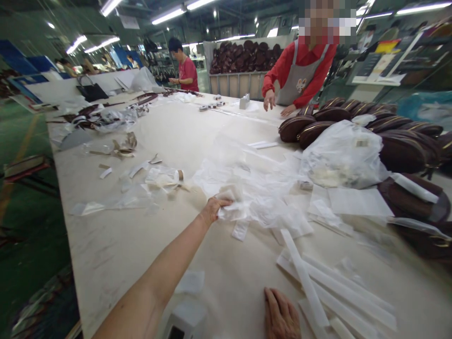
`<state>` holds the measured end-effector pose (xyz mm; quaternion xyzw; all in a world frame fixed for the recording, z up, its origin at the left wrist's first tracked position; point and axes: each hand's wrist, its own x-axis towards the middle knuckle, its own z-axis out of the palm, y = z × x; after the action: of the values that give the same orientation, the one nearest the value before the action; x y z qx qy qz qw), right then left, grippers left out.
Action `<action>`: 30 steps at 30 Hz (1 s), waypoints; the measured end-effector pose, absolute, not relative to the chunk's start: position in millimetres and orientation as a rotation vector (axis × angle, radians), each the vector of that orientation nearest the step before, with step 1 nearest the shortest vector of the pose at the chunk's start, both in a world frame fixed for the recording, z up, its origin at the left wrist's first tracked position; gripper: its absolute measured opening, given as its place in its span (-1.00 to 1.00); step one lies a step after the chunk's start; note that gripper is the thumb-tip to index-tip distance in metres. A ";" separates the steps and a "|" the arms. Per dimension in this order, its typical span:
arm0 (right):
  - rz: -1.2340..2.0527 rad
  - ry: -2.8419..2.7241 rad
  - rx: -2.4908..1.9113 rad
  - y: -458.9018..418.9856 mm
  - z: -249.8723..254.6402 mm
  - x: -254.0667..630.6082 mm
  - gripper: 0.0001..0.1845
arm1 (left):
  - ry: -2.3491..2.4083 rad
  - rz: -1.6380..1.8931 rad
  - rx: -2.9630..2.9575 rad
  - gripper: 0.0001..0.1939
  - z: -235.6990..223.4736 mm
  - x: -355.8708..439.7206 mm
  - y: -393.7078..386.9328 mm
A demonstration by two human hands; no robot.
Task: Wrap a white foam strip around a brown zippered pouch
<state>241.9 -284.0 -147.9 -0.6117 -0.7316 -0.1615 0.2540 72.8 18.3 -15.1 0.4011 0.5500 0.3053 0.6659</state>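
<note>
1. Left hand (216, 206) reaches far out, fingers clamped on crumpled plastic wrap (235, 207) mid-table (116, 245).
2. Right hand (280, 315) rests flat, fingers together, holding nothing, beside white strips (307, 282).
3. Advice: draw the wrap gently, clear of the strips.

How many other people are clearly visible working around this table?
2. A person in a red top and grey apron leans over the far right edge of the table; a person in a red shirt stands at the far end. Blurred figures further back may be more.
</note>
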 end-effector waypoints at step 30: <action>-0.189 -1.844 -1.777 -280.4 -115.1 223.3 -0.69 | 1.672 -0.046 1.768 -0.89 -33.2 116.8 -47.4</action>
<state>223.3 -280.4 -115.1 -0.6638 -0.6888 -0.0706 0.2828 116.8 -47.4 -33.2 0.6815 0.6444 -0.0176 0.3464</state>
